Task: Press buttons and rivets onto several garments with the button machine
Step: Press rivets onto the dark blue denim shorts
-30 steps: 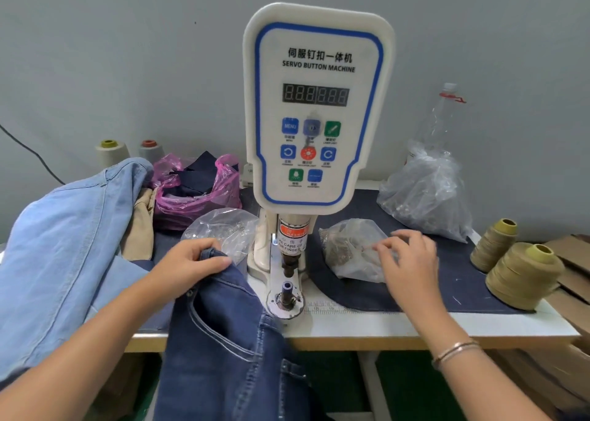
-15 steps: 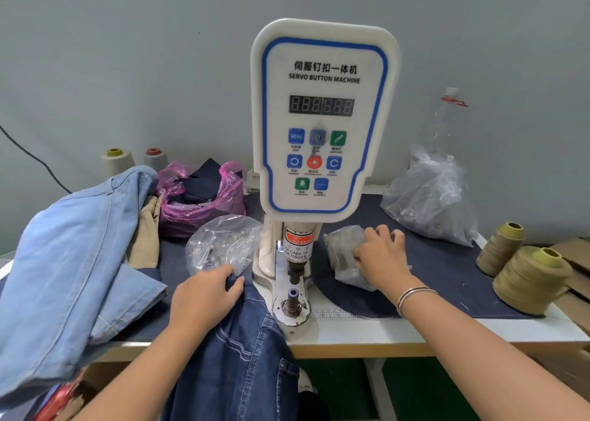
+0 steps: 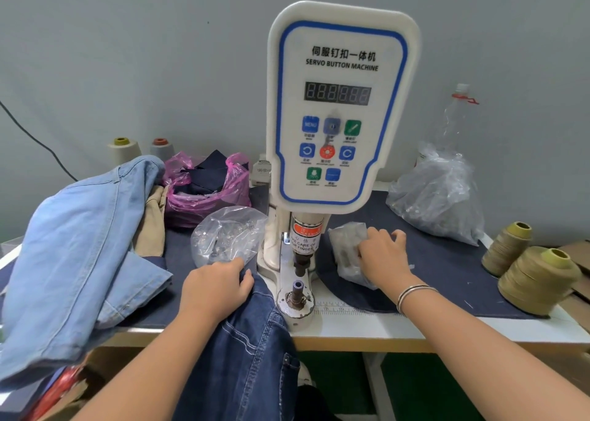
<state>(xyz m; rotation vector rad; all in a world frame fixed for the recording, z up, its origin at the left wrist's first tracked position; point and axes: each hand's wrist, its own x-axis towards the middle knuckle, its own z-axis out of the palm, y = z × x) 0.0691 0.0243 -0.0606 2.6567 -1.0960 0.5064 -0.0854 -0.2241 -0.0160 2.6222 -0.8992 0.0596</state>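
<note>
The left hand (image 3: 217, 288) grips the dark blue denim garment (image 3: 252, 350) just left of the white servo button machine (image 3: 338, 107), while the right hand (image 3: 381, 254) has curled fingers in a small clear plastic bag (image 3: 346, 251).

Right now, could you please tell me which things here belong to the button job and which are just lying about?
In use: button machine; dark jeans, gripped by left hand; small fastener bag under right hand.

Lying about: light denim garment, pink bag, thread cones, plastic bottle.
</note>
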